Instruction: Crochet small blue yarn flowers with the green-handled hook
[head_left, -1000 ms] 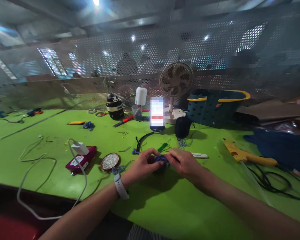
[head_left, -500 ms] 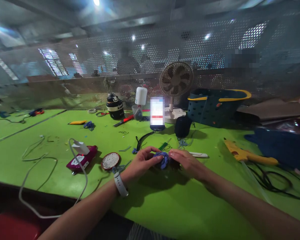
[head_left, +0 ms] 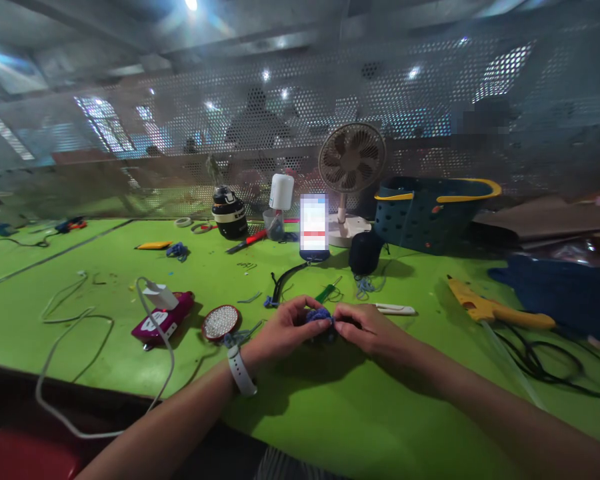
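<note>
Between my two hands is a small blue-purple piece of crocheted yarn point(head_left: 319, 317), held just above the green table. My left hand point(head_left: 291, 328) is closed on it, thumb in front and fingers behind. At its right edge my right hand point(head_left: 363, 327) pinches with thumb and forefinger; the fingertips partly hide the piece. Just beyond the hands lies a green-handled tool point(head_left: 326, 292), thin at its tip. A white pen-like tool point(head_left: 396, 309) rests beyond my right hand. Left of my left hand sits a round dish of white beads point(head_left: 221, 323).
A purple power strip point(head_left: 179, 311) with a white charger and cable lies left. At right are a yellow glue gun point(head_left: 495, 312) and its black cord. Behind stand a lit phone point(head_left: 315, 223), a fan point(head_left: 353, 160), a dark basket point(head_left: 430, 217) and a bottle point(head_left: 230, 217).
My right hand's fingers have curled from stretched out over the yarn piece to a pinch at its right edge. The piece has turned a little; my left hand keeps hold.
</note>
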